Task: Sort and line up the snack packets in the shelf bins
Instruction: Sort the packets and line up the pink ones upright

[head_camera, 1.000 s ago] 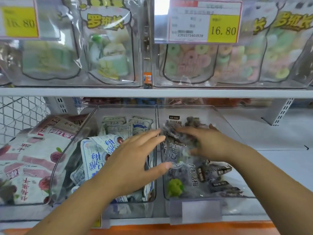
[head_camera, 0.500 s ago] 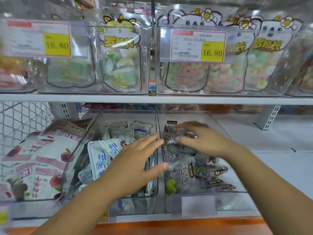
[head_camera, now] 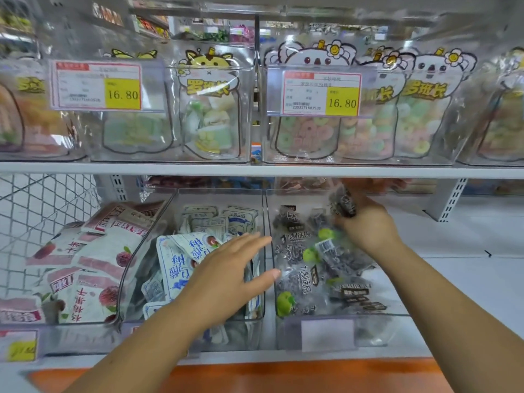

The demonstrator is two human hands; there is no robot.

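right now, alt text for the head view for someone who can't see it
A person's right hand grips a dark packet raised above the right bin of like packets, while the left hand spreads open over blue-and-white packets in the middle bin. Candy bags with 16.80 price tags fill the shelf above.

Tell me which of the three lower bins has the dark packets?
The rightmost bin, under the right hand gripping one dark packet; the middle bin holds white-blue packets, the left bin pink-white ones.

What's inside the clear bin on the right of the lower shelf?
Loosely piled clear packets of dark plums with green fruit prints; the right hand grips one. Lower layers are covered by packets above.
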